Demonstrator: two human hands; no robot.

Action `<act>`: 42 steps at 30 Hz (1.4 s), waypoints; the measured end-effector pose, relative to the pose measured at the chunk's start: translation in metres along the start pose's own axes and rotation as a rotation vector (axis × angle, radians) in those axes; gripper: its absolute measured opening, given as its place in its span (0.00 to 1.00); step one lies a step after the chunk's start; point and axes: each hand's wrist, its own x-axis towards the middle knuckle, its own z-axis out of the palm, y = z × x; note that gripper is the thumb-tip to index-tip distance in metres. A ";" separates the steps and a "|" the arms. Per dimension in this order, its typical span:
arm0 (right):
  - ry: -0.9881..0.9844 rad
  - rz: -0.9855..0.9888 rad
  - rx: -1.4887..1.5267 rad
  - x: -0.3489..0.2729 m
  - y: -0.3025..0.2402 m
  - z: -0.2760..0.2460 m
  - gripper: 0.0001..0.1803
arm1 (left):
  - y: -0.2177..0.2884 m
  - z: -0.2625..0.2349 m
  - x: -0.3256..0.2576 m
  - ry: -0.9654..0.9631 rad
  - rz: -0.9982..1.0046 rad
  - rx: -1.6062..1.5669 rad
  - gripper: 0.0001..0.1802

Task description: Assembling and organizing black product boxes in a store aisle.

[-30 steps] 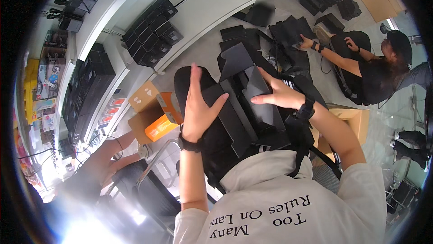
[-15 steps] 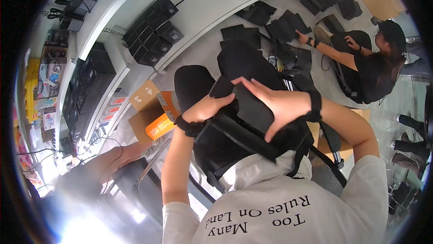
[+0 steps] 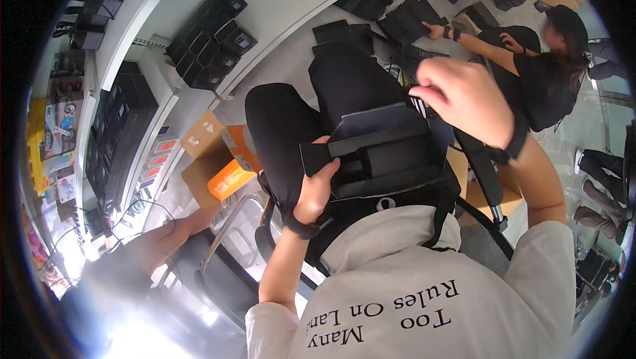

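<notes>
An unfolded black cardboard box (image 3: 397, 163) lies across my lap, its inside facing up with raised panels and a recess. My left hand (image 3: 318, 183) grips the box's left end flap, thumb on top and fingers behind. Above the box's right end, my right hand (image 3: 464, 97) is raised with its fingers curled in. What it holds, if anything, is hidden. A small striped black-and-white patch (image 3: 419, 104) shows just below its thumb. Dark bands circle both my wrists.
Flat black cardboard pieces (image 3: 341, 34) lie on the floor ahead. Another person (image 3: 556, 74) sits at the far right, one hand on such pieces. At left stand an open brown carton (image 3: 202, 133), an orange packet (image 3: 230, 179) and shelves with black boxes (image 3: 209, 41).
The black cardboard has gone from folded between both hands to opened flat on my lap. My right hand has lifted off it, up and to the right; my left still grips its end.
</notes>
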 end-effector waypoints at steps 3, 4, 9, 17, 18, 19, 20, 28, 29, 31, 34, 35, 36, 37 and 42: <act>0.033 -0.096 0.072 -0.007 -0.047 -0.020 0.11 | 0.004 0.008 -0.001 0.078 0.084 0.106 0.26; -0.062 -0.144 0.160 -0.013 -0.052 -0.013 0.10 | 0.012 0.016 0.000 0.079 0.084 0.103 0.27; -0.403 -0.359 0.102 0.004 -0.026 0.082 0.14 | 0.010 0.016 0.009 -0.035 0.070 0.146 0.31; -0.104 -0.401 -0.272 -0.004 -0.038 0.129 0.05 | 0.004 0.016 0.020 -0.047 -0.042 0.054 0.33; -0.095 -0.352 -0.312 -0.005 -0.041 0.131 0.05 | 0.003 0.016 0.020 -0.047 -0.046 0.049 0.34; -0.084 -0.300 -0.353 -0.007 -0.043 0.133 0.05 | 0.003 0.017 0.020 -0.047 -0.047 0.047 0.34; -0.087 -0.300 -0.353 -0.007 -0.043 0.134 0.05 | 0.004 0.018 0.019 -0.045 -0.047 0.053 0.34; -0.166 -0.376 -0.189 -0.010 -0.035 0.133 0.06 | -0.001 0.014 0.019 -0.059 -0.043 0.079 0.36; -0.167 -0.378 -0.189 -0.011 -0.035 0.132 0.06 | -0.001 0.016 0.019 -0.051 -0.043 0.090 0.36; -0.172 -0.457 -0.324 -0.014 -0.035 0.133 0.09 | -0.001 0.016 0.018 -0.039 -0.040 0.100 0.36; -0.185 -0.462 -0.275 -0.014 -0.031 0.138 0.12 | -0.001 0.014 0.018 -0.056 -0.032 0.135 0.36; -0.185 -0.461 -0.276 -0.013 -0.028 0.137 0.12 | -0.001 0.014 0.019 -0.046 0.005 0.157 0.36; -0.185 -0.461 -0.237 -0.011 -0.025 0.136 0.12 | -0.001 0.013 0.019 -0.037 0.042 0.179 0.36; -0.184 -0.460 -0.198 -0.009 -0.023 0.135 0.13 | 0.001 0.013 0.019 -0.038 0.043 0.180 0.36; -0.318 -0.352 -0.132 -0.002 -0.026 0.127 0.15 | -0.001 0.008 0.021 -0.116 -0.037 0.080 0.35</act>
